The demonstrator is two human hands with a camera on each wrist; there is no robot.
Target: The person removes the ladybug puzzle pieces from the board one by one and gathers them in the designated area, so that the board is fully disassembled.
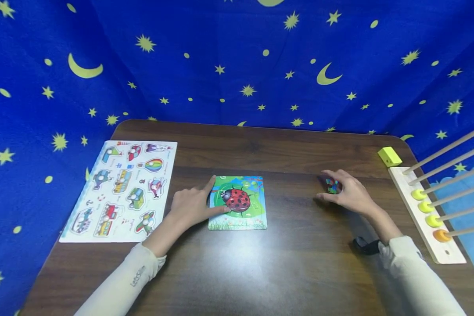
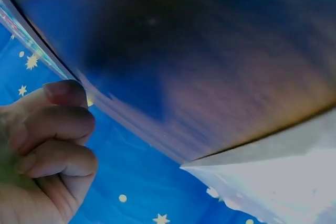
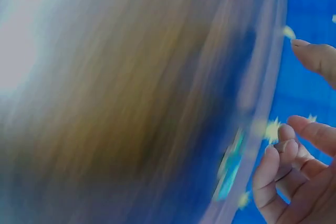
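Note:
A square ladybug jigsaw puzzle [image 1: 254,219] lies flat on the wooden table, in the middle of the head view. My left hand [image 1: 191,204] is at its left side, with the thumb lying over its face and the index finger at the upper left corner. The other fingers look curled in the left wrist view. Further right, my right hand [image 1: 349,193] has thumb and fingers spread around a small colourful piece [image 1: 332,186] in red, green and blue, possibly a puzzle piece. In the right wrist view those fingers stand apart from a colourful thing [image 3: 229,169] on the table.
On the left lies a white vehicle peg puzzle board [image 1: 130,175]. A wooden rod stand [image 1: 414,215] with yellow and orange beads is along the right edge, and a yellow-green block [image 1: 389,156] stands at its far end. Behind the table hangs a blue star-patterned curtain [image 1: 205,79].

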